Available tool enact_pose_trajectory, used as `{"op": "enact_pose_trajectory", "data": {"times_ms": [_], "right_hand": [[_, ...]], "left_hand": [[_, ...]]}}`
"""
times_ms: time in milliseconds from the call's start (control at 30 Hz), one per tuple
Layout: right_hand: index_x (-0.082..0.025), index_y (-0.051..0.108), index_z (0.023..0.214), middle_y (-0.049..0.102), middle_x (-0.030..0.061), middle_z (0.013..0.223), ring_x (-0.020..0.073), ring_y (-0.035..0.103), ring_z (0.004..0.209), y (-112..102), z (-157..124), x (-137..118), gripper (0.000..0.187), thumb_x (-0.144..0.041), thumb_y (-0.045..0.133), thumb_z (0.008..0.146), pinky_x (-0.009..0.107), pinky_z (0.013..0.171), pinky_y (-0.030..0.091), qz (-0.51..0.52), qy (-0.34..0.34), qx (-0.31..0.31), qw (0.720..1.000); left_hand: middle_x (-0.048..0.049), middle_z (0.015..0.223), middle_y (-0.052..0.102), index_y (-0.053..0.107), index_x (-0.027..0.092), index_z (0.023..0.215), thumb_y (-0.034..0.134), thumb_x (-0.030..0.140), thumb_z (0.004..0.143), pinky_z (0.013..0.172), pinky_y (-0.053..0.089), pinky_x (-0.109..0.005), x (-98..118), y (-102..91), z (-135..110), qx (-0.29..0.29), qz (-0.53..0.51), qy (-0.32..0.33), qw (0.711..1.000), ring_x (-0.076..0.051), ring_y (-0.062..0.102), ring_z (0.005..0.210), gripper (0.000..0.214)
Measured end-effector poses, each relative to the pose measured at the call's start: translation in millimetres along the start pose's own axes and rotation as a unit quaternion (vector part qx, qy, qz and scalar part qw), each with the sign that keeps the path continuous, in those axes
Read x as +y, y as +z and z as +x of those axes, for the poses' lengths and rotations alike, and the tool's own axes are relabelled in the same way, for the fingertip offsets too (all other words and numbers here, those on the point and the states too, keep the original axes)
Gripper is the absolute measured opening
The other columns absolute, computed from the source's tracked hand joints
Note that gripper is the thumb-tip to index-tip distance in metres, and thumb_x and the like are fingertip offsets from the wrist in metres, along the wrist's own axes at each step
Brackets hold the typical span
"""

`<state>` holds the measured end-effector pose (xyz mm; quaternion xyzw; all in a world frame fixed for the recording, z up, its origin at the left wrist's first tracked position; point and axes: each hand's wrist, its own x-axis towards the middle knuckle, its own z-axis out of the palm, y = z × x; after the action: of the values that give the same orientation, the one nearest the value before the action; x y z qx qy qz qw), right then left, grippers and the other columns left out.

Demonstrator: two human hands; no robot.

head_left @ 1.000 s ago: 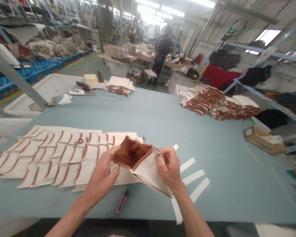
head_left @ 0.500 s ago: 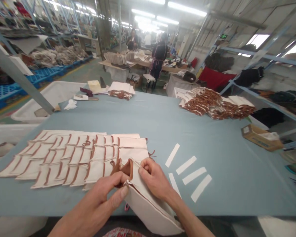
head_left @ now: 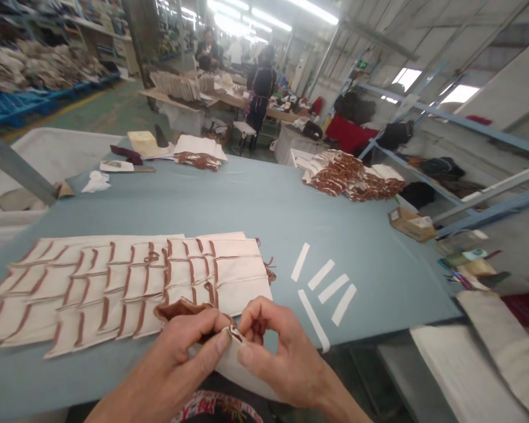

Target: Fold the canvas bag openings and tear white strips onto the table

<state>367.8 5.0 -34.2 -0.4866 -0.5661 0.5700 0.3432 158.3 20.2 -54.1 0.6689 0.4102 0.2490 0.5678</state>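
Note:
Close to my body, both hands hold one cream fabric piece with brown lining [head_left: 233, 365]. My left hand [head_left: 180, 349] is closed, pinching its edge between thumb and fingers. My right hand [head_left: 286, 349] meets it there, thumb and fingertips closed on the same edge just to the right. The brown part of the piece sticks out past my left knuckles, and much of its body is hidden below my hands. Beyond them lie overlapping rows of cream pieces with brown edges [head_left: 242, 270]. Several white strips [head_left: 321, 274] lie to the right of my hands.
A blue-grey table [head_left: 229, 202] spreads out before me. Brown-and-cream piles [head_left: 344, 176] stand at its far right, with a smaller stack [head_left: 200, 151] at the far left. A cardboard box [head_left: 412, 223] sits at the right edge. A person [head_left: 261, 88] stands at another table behind.
My right hand has shifted from the side of the fabric piece to its edge beside my left thumb. The piece's body has dropped lower, and the view has swung to the right.

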Motion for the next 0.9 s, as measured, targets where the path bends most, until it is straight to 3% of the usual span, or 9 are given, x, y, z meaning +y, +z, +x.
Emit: {"op": "enact_pose_trajectory", "data": {"times_ms": [200, 333, 467, 633, 767, 900], "right_hand": [[-0.021, 0.054, 0.080, 0.047, -0.0065, 0.070, 0.0098, 0.038, 0.064, 25, 6, 2, 0.032, -0.044, 0.074, 0.089, 0.024, 0.060, 0.033, 0.040, 0.048, 0.004, 0.998], [-0.020, 0.054, 0.080, 0.044, -0.0076, 0.068, 0.0084, 0.034, 0.062, 28, 4, 3, 0.050, -0.062, 0.080, 0.086, 0.022, 0.057, 0.029, 0.087, 0.078, -0.021, 0.993], [-0.019, 0.057, 0.081, 0.047, -0.0068, 0.068, 0.0083, 0.037, 0.062, 22, 2, 5, 0.051, -0.065, 0.079, 0.086, 0.022, 0.056, 0.030, 0.077, 0.087, -0.021, 0.993], [-0.019, 0.061, 0.083, 0.052, -0.0052, 0.068, 0.0095, 0.043, 0.062, -3, 0, 13, 0.031, -0.047, 0.073, 0.089, 0.021, 0.055, 0.032, 0.048, 0.092, -0.053, 0.993], [-0.019, 0.063, 0.081, 0.054, -0.0055, 0.067, 0.0093, 0.044, 0.062, -36, -3, 14, 0.015, -0.030, 0.066, 0.089, 0.022, 0.057, 0.034, -0.007, 0.065, -0.073, 0.995], [-0.019, 0.061, 0.076, 0.056, -0.0052, 0.067, 0.0094, 0.047, 0.063, -67, -7, 14, 0.012, -0.023, 0.061, 0.088, 0.021, 0.058, 0.036, -0.065, 0.027, -0.068, 0.995]], "left_hand": [[0.0032, 0.074, 0.062, 0.063, 0.022, 0.076, 0.048, 0.048, 0.107, 0.068, 0.043, -0.025, -8, -19.8, -8, -0.047, -0.014, 0.011, 0.999, -0.016, 0.057, 0.072, 0.043], [0.0027, 0.075, 0.064, 0.065, 0.021, 0.078, 0.048, 0.049, 0.106, 0.069, 0.043, -0.025, -15, -24.0, -10, -0.069, -0.012, 0.018, 0.997, -0.016, 0.059, 0.073, 0.043], [0.0024, 0.077, 0.065, 0.064, 0.022, 0.077, 0.047, 0.052, 0.106, 0.071, 0.044, -0.025, -17, -20.6, -8, -0.070, -0.010, 0.010, 0.997, -0.017, 0.060, 0.075, 0.045], [0.0024, 0.082, 0.069, 0.068, 0.023, 0.079, 0.048, 0.055, 0.106, 0.076, 0.045, -0.025, -11, -3.8, -3, -0.047, 0.011, -0.015, 0.999, -0.017, 0.063, 0.081, 0.046], [0.0016, 0.086, 0.070, 0.069, 0.023, 0.082, 0.047, 0.055, 0.106, 0.080, 0.045, -0.026, -4, 21.9, 8, -0.034, 0.021, -0.032, 0.999, -0.019, 0.065, 0.085, 0.045], [0.0023, 0.081, 0.068, 0.066, 0.023, 0.079, 0.047, 0.053, 0.106, 0.074, 0.042, -0.026, 6, 50.0, 26, 0.004, 0.034, -0.041, 0.999, -0.018, 0.060, 0.078, 0.045]]}}
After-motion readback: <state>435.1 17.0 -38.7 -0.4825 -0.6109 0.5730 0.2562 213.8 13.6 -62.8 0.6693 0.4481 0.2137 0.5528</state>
